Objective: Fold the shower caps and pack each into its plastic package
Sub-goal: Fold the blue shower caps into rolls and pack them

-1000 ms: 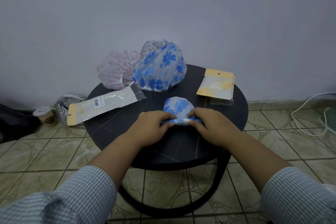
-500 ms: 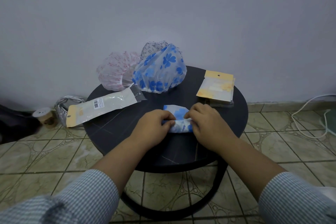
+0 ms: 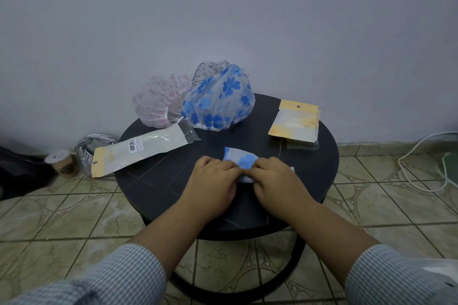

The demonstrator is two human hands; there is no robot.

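Hands pinching folded blue-flowered plastic shower cap [image 3: 240, 158]
Left hand [image 3: 212, 181] and right hand [image 3: 277, 182] both grip it on round black table [image 3: 312, 176].

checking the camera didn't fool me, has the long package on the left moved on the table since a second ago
No. The long package still overhangs the table edge, its clear end beside the pink cap.

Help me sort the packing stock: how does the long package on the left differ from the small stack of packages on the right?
The long package is a single narrow bag lying slantwise, barcode label up, its yellow header overhanging the table edge. The small packages are short, squarish and stacked, yellow header toward the wall, wholly on the table. Both are clear plastic with yellow headers and a hang hole, and neither hand touches them.
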